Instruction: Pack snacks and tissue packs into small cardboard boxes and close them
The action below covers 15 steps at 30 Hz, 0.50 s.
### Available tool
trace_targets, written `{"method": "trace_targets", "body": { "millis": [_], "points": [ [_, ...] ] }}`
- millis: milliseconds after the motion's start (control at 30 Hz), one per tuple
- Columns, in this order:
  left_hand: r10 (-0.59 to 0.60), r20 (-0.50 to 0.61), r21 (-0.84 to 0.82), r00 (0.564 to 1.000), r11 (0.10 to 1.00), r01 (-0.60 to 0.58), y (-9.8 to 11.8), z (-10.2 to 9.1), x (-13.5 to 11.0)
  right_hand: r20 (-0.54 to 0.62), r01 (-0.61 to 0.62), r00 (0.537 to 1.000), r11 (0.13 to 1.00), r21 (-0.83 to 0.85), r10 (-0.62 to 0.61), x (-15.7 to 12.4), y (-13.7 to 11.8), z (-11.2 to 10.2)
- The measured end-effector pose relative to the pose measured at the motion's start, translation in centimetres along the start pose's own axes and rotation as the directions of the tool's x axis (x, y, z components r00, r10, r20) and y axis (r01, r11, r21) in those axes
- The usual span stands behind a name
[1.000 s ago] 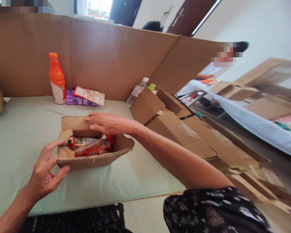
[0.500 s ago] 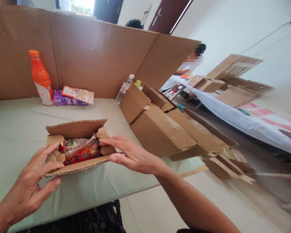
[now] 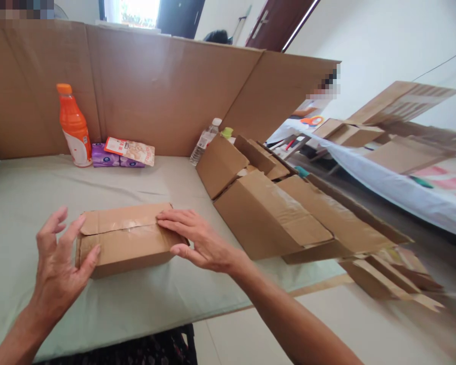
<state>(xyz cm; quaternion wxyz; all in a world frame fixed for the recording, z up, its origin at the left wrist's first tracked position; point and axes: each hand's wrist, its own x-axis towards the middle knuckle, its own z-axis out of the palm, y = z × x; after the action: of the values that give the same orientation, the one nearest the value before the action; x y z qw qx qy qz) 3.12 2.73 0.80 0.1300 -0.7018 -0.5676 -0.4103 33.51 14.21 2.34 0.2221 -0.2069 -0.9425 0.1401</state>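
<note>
A small cardboard box [image 3: 127,243] lies on the pale green tablecloth with its top flaps folded down, a seam running along the top. Whatever is inside is hidden by the flaps. At its left end is my left hand [image 3: 59,258], fingers spread, the thumb on the top edge. My right hand [image 3: 197,238] rests over the right end, its fingers stretched flat across the flaps and the thumb apart. Behind the box stand an orange drink bottle [image 3: 75,129] and purple tissue packs [image 3: 106,155], with a red-and-beige packet [image 3: 131,150] lying on the tissues.
A tall cardboard panel [image 3: 167,86] closes off the back of the table. Several larger cardboard boxes [image 3: 269,213] stand to the right, beside a clear water bottle [image 3: 205,142]. Beyond, a white-covered table [image 3: 383,175] holds more cardboard and orange-handled scissors [image 3: 311,121]. A person is partly visible there.
The box's long flaps have folded inward and down, covering the red snack packages that showed inside. My left hand has lifted slightly and spread; my right hand has stayed at the right end.
</note>
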Motion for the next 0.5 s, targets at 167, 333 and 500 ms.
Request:
{"method": "trace_targets", "body": {
  "millis": [167,333,500],
  "points": [
    [0.188,0.261,-0.161,0.947,0.976,-0.149,-1.3,-0.7,-0.6,0.056,0.026,0.998,0.993,-0.112,-0.02,-2.3,0.4,1.8],
    [0.233,0.258,-0.005,0.938,0.971,-0.24,-2.1,-2.1,-2.4,0.087,0.08,0.994,0.988,-0.136,-0.068,-1.0,0.7,1.5],
    [0.307,0.179,-0.006,0.935,0.95,-0.311,-5.3,2.2,1.4,-0.001,-0.045,0.999,0.974,-0.222,0.046,0.1,1.1,1.4]
  ]
}}
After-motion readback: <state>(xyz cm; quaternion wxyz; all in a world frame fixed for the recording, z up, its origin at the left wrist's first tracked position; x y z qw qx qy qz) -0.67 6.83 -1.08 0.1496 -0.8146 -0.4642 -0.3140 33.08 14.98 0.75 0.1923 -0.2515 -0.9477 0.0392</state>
